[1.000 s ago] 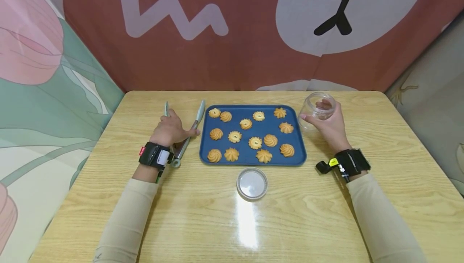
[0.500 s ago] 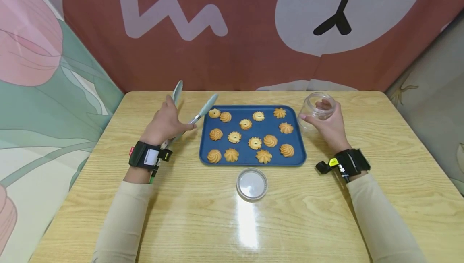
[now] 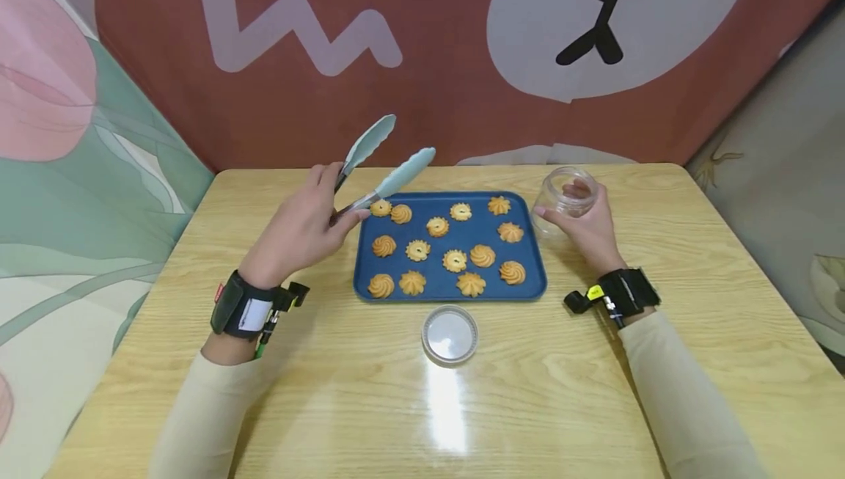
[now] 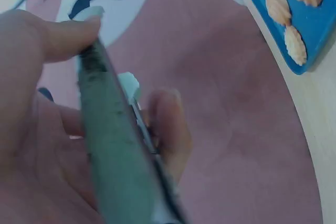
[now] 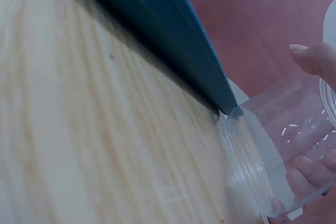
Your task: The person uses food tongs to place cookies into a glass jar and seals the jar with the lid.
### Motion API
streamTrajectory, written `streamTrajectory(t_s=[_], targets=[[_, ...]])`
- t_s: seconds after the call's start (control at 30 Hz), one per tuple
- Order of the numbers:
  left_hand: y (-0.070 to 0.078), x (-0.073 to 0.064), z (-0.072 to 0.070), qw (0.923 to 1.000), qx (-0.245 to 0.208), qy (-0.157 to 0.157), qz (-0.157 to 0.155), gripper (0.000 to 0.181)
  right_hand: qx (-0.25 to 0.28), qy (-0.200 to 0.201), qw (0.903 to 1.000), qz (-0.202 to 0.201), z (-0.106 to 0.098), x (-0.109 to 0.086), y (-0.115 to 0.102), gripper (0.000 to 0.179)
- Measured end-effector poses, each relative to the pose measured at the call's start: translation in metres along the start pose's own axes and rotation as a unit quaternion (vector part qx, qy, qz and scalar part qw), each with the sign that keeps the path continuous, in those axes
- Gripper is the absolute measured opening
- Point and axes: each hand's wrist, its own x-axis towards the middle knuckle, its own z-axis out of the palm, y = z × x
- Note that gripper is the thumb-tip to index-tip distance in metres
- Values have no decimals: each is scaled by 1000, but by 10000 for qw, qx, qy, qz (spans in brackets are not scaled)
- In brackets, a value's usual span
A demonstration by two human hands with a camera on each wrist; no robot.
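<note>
My left hand holds a pair of tongs with pale blue-green tips, raised over the far left corner of the tray. The tong arms stand spread, with nothing between them. In the left wrist view the tongs lie between thumb and fingers. My right hand grips a clear, uncovered jar at the tray's right side; its thumb is near the rim and its fingers wrap the far side. The right wrist view shows the jar standing on the table close to the tray edge.
Several piped cookies lie spaced out on a blue tray. A round clear lid rests on the wooden table in front of the tray. A printed fabric backdrop stands behind the table's far edge.
My left hand has lifted the tongs off the table and brought them right and up, toward the tray. The right hand keeps its hold on the jar in the same place.
</note>
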Motion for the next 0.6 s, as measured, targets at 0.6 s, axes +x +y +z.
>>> streamTrajectory(t_s=[0.6], targets=[[18,-43,29,9846,1099,-1359,22,79,85,-25,9999,60,1,-8,-24,85]])
